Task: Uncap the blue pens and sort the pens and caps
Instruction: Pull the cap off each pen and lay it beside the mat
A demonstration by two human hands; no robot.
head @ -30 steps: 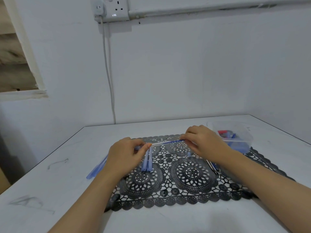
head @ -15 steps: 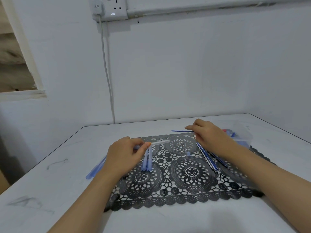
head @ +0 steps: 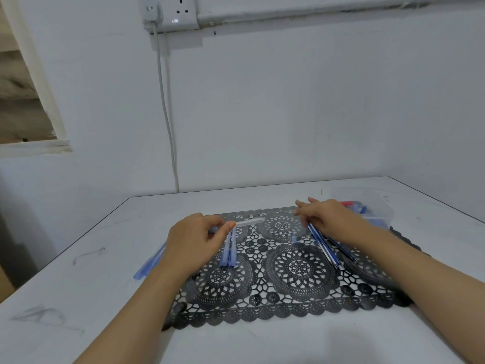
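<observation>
Clear plastic pen cap (head: 250,222) sits pinched in my left hand (head: 194,240); I'd lay it parallel beside the pale blue caps (head: 228,249). My right hand (head: 330,219), fingers loosely extended, touches the thin dark blue pens (head: 325,248).

Black lace mat (head: 294,269), blue pens (head: 324,245)

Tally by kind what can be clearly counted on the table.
Black mat: 1
Clear container: 1
Pale blue tubes on mat: 2
Clear tube, left hand: 1
Small blue cap: 1
Total: 6
Dark pens under right hand: uncountable.
</observation>
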